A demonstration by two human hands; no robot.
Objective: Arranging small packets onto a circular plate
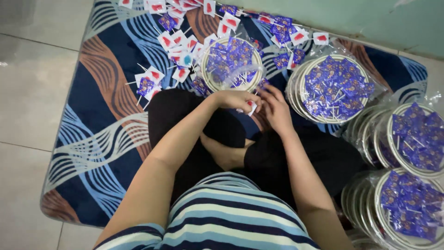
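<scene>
Two hands meet over the lap: the left hand (235, 99) and the right hand (276, 109) both pinch one small lollipop (250, 108), fingers closed on it from either side. Its white wrapper with a red patch shows between the fingertips; the stick is mostly hidden, so its long axis cannot be told for sure, though the wrapper seems to slant down and away from the left hand's thumb. Just beyond the left hand stands a round tray (231, 65) under clear plastic, filled with purple-wrapped lollipops. Beyond the right hand and to its outer side lies a larger tray (334, 88) of the same purple pieces, and further out two stacks of filled trays (414, 139) crowd the edge of the view. Loose red-and-white lollipops (178, 44) lie scattered past the left hand on the patterned mattress (106, 120), whose blue, brown and white swirls reach bare floor tiles (27, 92) on the left hand's outer side, where open room remains.
</scene>
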